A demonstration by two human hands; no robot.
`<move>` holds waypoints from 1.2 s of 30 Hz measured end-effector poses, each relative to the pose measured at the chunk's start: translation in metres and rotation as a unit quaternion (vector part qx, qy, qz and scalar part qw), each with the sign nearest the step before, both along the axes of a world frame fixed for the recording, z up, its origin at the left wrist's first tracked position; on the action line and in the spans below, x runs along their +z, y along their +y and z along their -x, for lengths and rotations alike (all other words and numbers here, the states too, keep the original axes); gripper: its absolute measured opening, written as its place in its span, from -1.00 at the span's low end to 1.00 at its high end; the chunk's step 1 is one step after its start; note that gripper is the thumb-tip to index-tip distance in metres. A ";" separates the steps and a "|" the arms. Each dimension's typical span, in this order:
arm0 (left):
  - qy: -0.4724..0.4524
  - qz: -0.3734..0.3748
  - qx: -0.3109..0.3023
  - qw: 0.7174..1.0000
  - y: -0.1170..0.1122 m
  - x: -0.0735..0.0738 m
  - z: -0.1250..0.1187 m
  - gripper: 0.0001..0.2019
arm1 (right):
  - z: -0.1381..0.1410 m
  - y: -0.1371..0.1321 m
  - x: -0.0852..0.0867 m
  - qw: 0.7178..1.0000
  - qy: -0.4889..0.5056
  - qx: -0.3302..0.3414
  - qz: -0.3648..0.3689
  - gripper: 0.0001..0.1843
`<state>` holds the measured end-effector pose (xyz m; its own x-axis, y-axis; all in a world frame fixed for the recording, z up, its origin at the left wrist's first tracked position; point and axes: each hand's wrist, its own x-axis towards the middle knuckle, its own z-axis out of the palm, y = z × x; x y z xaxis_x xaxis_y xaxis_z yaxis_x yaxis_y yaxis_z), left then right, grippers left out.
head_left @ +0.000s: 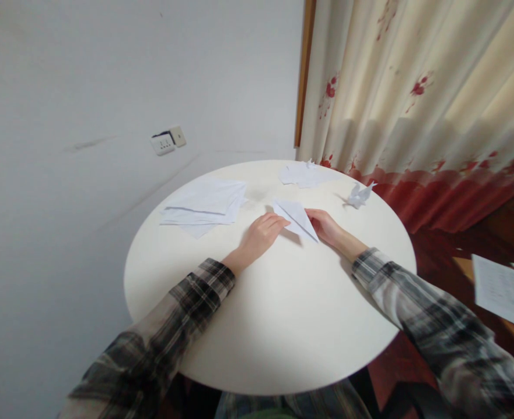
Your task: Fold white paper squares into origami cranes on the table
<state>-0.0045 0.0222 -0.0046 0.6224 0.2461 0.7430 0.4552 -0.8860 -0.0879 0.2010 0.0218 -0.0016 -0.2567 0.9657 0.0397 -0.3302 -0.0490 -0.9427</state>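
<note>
A folded piece of white paper is held between my two hands over the round white table. Its shape is pointed, and a crease or slit runs slantwise along it. My left hand is closed on the paper's left edge, fingers together. On the other side, my right hand grips the right edge, with some of its fingers hidden behind the paper. To the right of that hand stands a folded paper bird.
Loose white sheets lie piled at the table's left. More paper lies at the far edge, with a small folded piece on it. A wall with a socket rises behind; a curtain hangs at right.
</note>
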 end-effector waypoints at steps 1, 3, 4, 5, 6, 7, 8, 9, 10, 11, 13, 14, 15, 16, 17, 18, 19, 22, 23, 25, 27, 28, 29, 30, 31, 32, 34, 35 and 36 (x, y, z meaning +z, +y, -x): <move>-0.004 0.004 0.006 1.000 0.000 0.000 0.000 -0.78 | -0.001 -0.001 0.000 1.000 -0.012 -0.001 -0.008 -0.86; -0.008 0.010 0.012 1.000 0.001 -0.001 0.001 -0.80 | -0.001 -0.002 -0.001 1.000 -0.024 0.003 -0.012 -0.85; -0.009 0.011 0.012 1.000 0.001 -0.001 0.001 -0.80 | -0.001 -0.003 -0.001 1.000 -0.023 0.008 -0.010 -0.83; -0.010 0.010 0.012 1.000 0.001 -0.001 0.002 -0.80 | -0.001 -0.004 -0.001 1.000 -0.019 0.017 -0.010 -0.81; -0.011 0.008 0.012 1.000 0.002 -0.001 0.002 -0.80 | -0.001 -0.005 -0.001 0.999 -0.016 0.026 -0.011 -0.78; -0.014 0.006 0.013 1.000 0.002 -0.001 0.002 -0.80 | 0.000 -0.006 -0.001 0.999 -0.014 0.035 -0.014 -0.76; -0.017 0.003 0.016 1.000 0.001 -0.001 0.002 -0.81 | 0.000 -0.006 -0.001 0.999 -0.014 0.042 -0.017 -0.74; -0.019 0.001 0.020 1.000 0.001 0.000 0.002 -0.81 | 0.000 -0.007 -0.001 0.999 -0.016 0.047 -0.022 -0.73; -0.021 0.000 0.024 0.999 0.001 0.001 0.002 -0.82 | 0.000 -0.007 0.000 0.998 -0.019 0.052 -0.027 -0.71; -0.022 0.000 0.029 0.999 0.000 0.001 0.002 -0.82 | 0.000 -0.008 0.000 0.998 -0.022 0.056 -0.031 -0.70; -0.023 -0.001 0.034 0.999 -0.001 0.003 0.001 -0.82 | -0.001 -0.008 0.001 0.996 -0.031 0.069 -0.037 -0.69; -0.024 0.000 0.036 0.999 -0.002 0.004 0.001 -0.83 | -0.001 -0.008 0.001 0.996 -0.035 0.074 -0.038 -0.70; -0.027 0.002 0.038 0.999 -0.002 0.004 0.001 -0.83 | -0.001 -0.008 0.001 0.996 -0.037 0.075 -0.038 -0.74; -0.032 0.003 0.040 0.999 -0.002 0.005 0.001 -0.83 | -0.001 -0.008 0.001 0.996 -0.037 0.074 -0.037 -0.79; -0.036 0.006 0.042 0.998 -0.002 0.005 0.001 -0.83 | -0.001 -0.007 0.001 0.996 -0.034 0.070 -0.033 -0.83; -0.039 0.009 0.044 0.998 -0.002 0.005 0.001 -0.83 | -0.001 -0.006 0.001 0.997 -0.029 0.066 -0.026 -0.84; -0.040 0.012 0.044 0.998 -0.002 0.005 0.001 -0.83 | -0.001 -0.005 0.001 0.998 -0.023 0.062 -0.016 -0.79; -0.037 0.015 0.041 0.998 -0.001 0.004 0.002 -0.82 | -0.001 -0.002 0.000 0.998 -0.014 0.056 0.011 -0.64; -0.035 0.015 0.039 0.998 0.000 0.003 0.002 -0.82 | -0.001 -0.001 -0.001 0.998 -0.014 0.054 0.013 -0.63; -0.032 0.014 0.038 0.999 0.000 0.003 0.001 -0.82 | 0.000 -0.002 -0.001 0.999 -0.021 0.046 0.005 -0.67; -0.028 0.014 0.041 0.999 0.000 0.002 0.001 -0.82 | 0.001 -0.004 0.000 0.999 -0.031 0.033 -0.005 -0.74; -0.027 0.015 0.044 0.999 0.000 0.002 0.001 -0.82 | 0.002 -0.005 0.001 0.999 -0.035 0.027 -0.008 -0.77; -0.025 0.016 0.049 0.998 -0.001 0.002 0.000 -0.80 | 0.003 -0.007 0.002 0.999 -0.036 0.025 -0.009 -0.79; -0.024 0.016 0.052 0.998 -0.001 0.002 0.000 -0.78 | 0.004 -0.008 0.003 0.999 -0.034 0.027 -0.010 -0.80; -0.022 0.016 0.055 0.998 -0.001 0.002 0.000 -0.75 | 0.004 -0.009 0.003 0.999 -0.030 0.032 -0.010 -0.81; -0.019 0.016 0.055 0.998 -0.001 0.002 0.000 -0.72 | 0.005 -0.010 0.004 0.999 -0.029 0.041 -0.010 -0.81; -0.008 0.011 0.049 0.999 -0.001 0.002 0.001 -0.67 | 0.006 -0.012 0.005 0.997 -0.037 0.064 -0.007 -0.81; -0.001 0.006 0.044 0.999 -0.001 0.002 0.001 -0.66 | 0.006 -0.012 0.005 0.996 -0.045 0.076 -0.004 -0.81; 0.004 -0.002 0.039 0.999 -0.001 0.002 0.002 -0.65 | 0.006 -0.013 0.005 0.995 -0.053 0.089 -0.001 -0.82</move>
<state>-0.0060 0.0214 -0.0026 0.6083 0.2902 0.7387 0.5214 -0.8479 -0.0962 0.1953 0.0092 0.0029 -0.4256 0.9049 0.0053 -0.2145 -0.0952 -0.9721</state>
